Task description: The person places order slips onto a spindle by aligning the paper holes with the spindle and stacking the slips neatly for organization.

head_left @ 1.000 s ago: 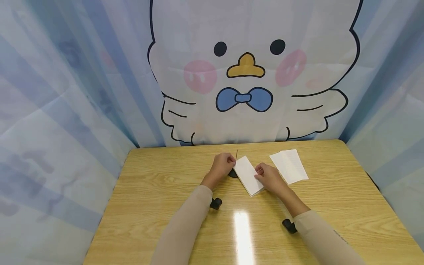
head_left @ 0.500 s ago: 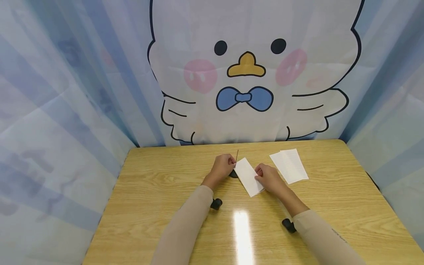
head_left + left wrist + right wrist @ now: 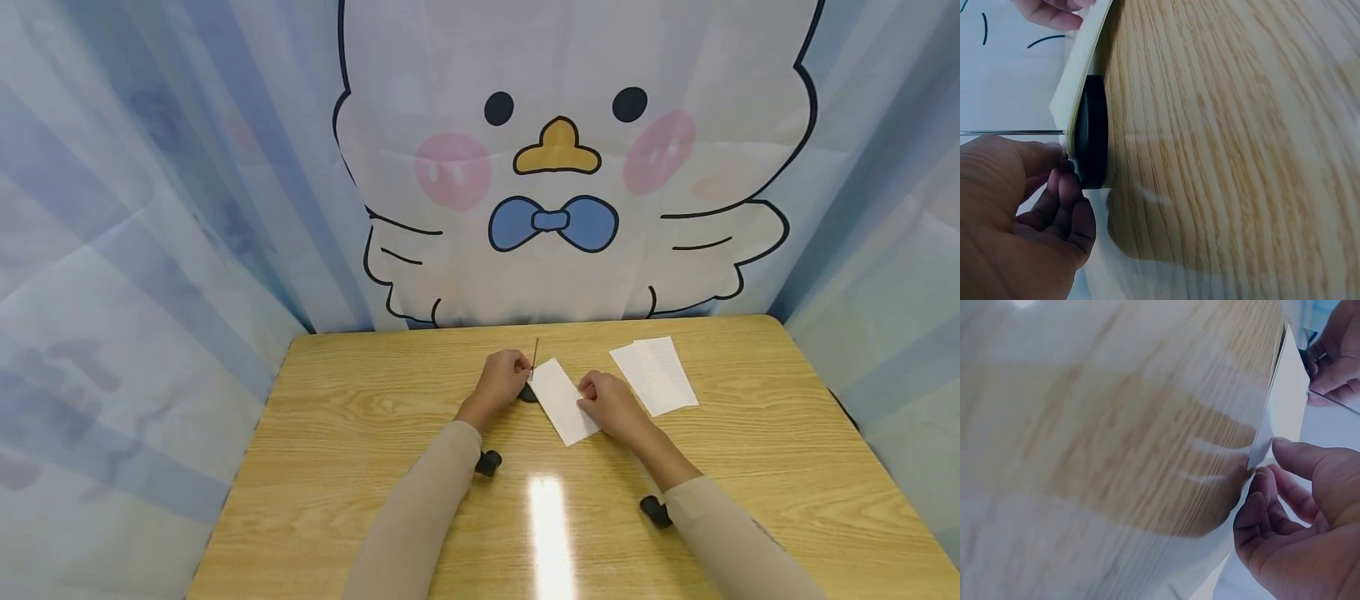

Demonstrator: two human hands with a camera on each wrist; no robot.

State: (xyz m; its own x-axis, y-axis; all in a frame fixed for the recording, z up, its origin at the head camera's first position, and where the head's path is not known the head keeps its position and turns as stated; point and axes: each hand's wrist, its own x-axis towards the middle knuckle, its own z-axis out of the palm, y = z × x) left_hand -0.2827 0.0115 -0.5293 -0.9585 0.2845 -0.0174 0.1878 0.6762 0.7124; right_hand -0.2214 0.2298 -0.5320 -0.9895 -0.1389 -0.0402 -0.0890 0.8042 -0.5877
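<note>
A white paper sheet point(image 3: 564, 402) lies slanted over a black round base point(image 3: 528, 396), and a thin metal spike point(image 3: 536, 350) stands up at the sheet's far left corner. My left hand point(image 3: 501, 379) pinches that corner right beside the spike. The left wrist view shows the base point(image 3: 1092, 134) flat on the table under the paper's edge. My right hand point(image 3: 611, 406) pinches the sheet's right edge between thumb and fingers, as the right wrist view also shows. Whether other sheets lie beneath is hard to tell.
More white sheets point(image 3: 656, 377) lie overlapping to the right of my right hand on the wooden table point(image 3: 345, 467). A curtain point(image 3: 555, 283) with a cartoon bird hangs behind the table's far edge.
The held sheet has sunk slightly, and its lower edge now covers the layer that showed beneath it. Both hands have barely moved and keep their grip.
</note>
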